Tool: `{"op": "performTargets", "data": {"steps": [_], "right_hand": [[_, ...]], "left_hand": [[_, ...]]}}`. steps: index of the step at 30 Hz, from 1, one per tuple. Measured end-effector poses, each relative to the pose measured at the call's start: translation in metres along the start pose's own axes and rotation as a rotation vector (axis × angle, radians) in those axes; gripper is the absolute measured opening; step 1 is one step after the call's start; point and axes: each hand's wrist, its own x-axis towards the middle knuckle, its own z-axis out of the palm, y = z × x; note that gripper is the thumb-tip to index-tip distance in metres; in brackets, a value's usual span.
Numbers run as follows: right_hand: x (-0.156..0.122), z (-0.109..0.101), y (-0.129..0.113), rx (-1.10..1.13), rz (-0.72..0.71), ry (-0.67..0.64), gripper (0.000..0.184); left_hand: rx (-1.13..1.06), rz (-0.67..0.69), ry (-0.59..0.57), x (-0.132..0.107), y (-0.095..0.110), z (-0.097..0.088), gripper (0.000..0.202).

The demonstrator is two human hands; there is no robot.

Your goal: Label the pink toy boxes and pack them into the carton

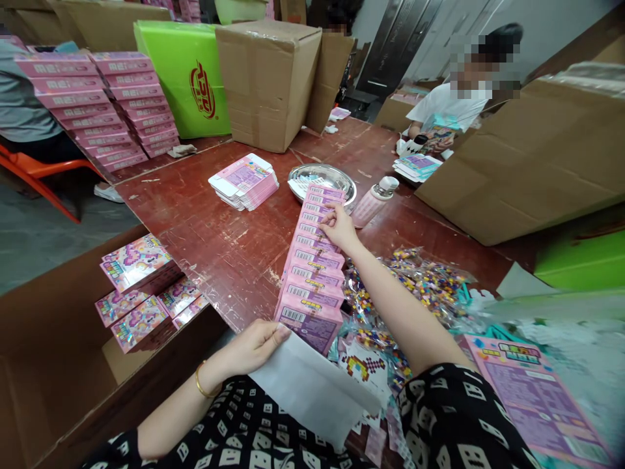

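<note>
Many pink cartons [312, 268]: left hand [251, 352], near end, pinches white card [312, 384]; right hand [340, 228], half-curled, far end, hold unclear.

This looks like a small packing workshop: a scuffed red table [190, 221] carries a row of overlapping pink retail boxes [312, 257], flattened printed cartons [244, 181] and clear bags of tiny coloured pieces [434, 280], amid stacked pink boxes [129, 107], large corrugated cardboard boxes [263, 85] and a seated co-worker [446, 104].

Box row [315, 257] mid tabletop [234, 254], carton stack [243, 182] to worker's L, dish [346, 176] behind row, btl [374, 203] + bead bags [434, 286] R; packs [137, 260] in bin [49, 312] off L edge.
</note>
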Motion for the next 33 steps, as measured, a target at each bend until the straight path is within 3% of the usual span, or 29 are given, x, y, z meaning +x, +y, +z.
{"op": "performTargets", "data": {"steps": [5, 8, 10, 12, 16, 24, 29, 31, 33], "right_hand": [[0.007, -0.002, 0.009, -0.082, -0.073, 0.097, 0.070], [0.021, -0.007, 0.018, -0.136, -0.032, 0.130, 0.044], [0.033, -0.011, 0.023, -0.168, 0.011, 0.096, 0.021], [0.043, -0.014, 0.026, -0.190, 0.008, 0.037, 0.013], [0.054, -0.014, 0.028, -0.236, -0.019, -0.074, 0.011], [0.055, -0.009, 0.022, -0.332, -0.055, -0.121, 0.013], [0.035, -0.025, -0.002, -0.292, -0.099, -0.020, 0.046], [0.009, -0.036, -0.023, -0.224, -0.136, 0.065, 0.039], [-0.031, -0.047, -0.051, -0.119, -0.166, 0.030, 0.026]], "left_hand": [[-0.025, 0.000, -0.003, 0.000, 0.002, -0.003, 0.052], [-0.040, 0.013, -0.006, 0.001, 0.002, -0.003, 0.052], [-0.039, 0.019, -0.004, 0.002, 0.002, -0.004, 0.052], [-0.036, 0.022, 0.006, 0.002, 0.002, -0.004, 0.052], [-0.053, 0.020, 0.009, 0.003, 0.002, -0.006, 0.051], [-0.067, 0.002, 0.011, 0.002, 0.000, -0.007, 0.051], [-0.046, 0.010, 0.022, -0.001, 0.009, -0.008, 0.049], [-0.044, 0.030, 0.024, -0.002, 0.016, -0.009, 0.050], [-0.056, 0.056, 0.039, -0.002, 0.024, -0.009, 0.051]]}}
